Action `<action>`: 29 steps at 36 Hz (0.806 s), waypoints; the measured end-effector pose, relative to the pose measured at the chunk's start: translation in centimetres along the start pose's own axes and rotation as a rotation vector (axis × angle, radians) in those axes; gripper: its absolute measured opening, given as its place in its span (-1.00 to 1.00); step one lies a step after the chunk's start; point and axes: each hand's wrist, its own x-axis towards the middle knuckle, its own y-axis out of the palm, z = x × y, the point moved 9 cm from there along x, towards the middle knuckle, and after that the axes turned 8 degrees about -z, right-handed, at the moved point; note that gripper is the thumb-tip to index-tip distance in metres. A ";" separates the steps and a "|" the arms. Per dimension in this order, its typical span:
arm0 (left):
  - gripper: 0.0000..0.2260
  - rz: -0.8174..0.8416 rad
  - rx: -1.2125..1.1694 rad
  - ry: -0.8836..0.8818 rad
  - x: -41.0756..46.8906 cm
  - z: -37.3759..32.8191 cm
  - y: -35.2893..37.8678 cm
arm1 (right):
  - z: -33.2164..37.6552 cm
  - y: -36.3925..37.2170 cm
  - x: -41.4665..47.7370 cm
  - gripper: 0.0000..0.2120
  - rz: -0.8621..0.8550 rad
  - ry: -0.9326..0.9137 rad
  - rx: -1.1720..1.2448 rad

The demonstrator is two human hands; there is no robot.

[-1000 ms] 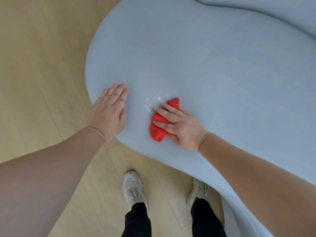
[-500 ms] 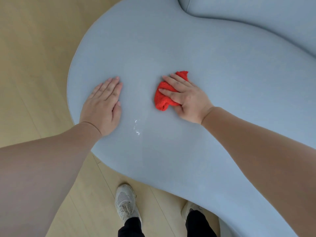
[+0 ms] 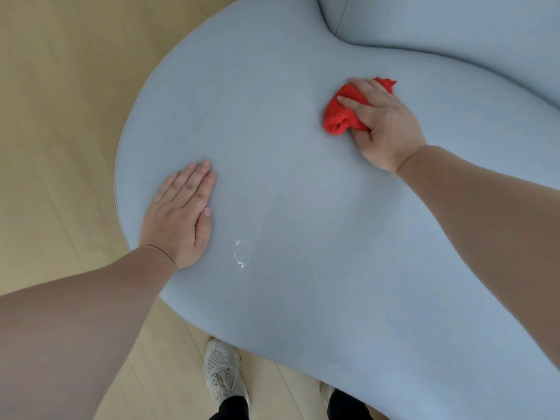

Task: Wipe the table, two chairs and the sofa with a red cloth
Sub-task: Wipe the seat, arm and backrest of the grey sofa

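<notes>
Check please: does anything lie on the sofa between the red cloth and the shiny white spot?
Nothing visible does. Only bare sofa lies between the red cloth, held by the right hand, and the shiny spot. The left hand rests flat beside the spot, off that path.

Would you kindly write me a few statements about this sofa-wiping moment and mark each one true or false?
1. The right hand holds the red cloth against the sofa. True.
2. The left hand touches the red cloth. False: it lies flat on the sofa, apart from the cloth.
3. A shiny smear shows on the sofa beside the left hand. True.
4. The shiny smear lies under the red cloth. False: it is uncovered, well apart from the cloth.
</notes>
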 end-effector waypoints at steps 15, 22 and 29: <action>-0.52 -0.003 -0.013 0.000 0.0 0.3 0.4 | -11.9 -2.6 2.3 -0.53 -0.081 0.511 0.002; -0.50 -0.003 -0.029 0.000 0.0 0.6 0.9 | -12.1 -2.4 3.2 -0.45 -0.128 0.615 -0.052; -0.49 -0.009 -0.038 -0.004 -0.1 0.7 1.2 | -10.8 -2.0 3.8 -0.44 -0.097 0.650 -0.159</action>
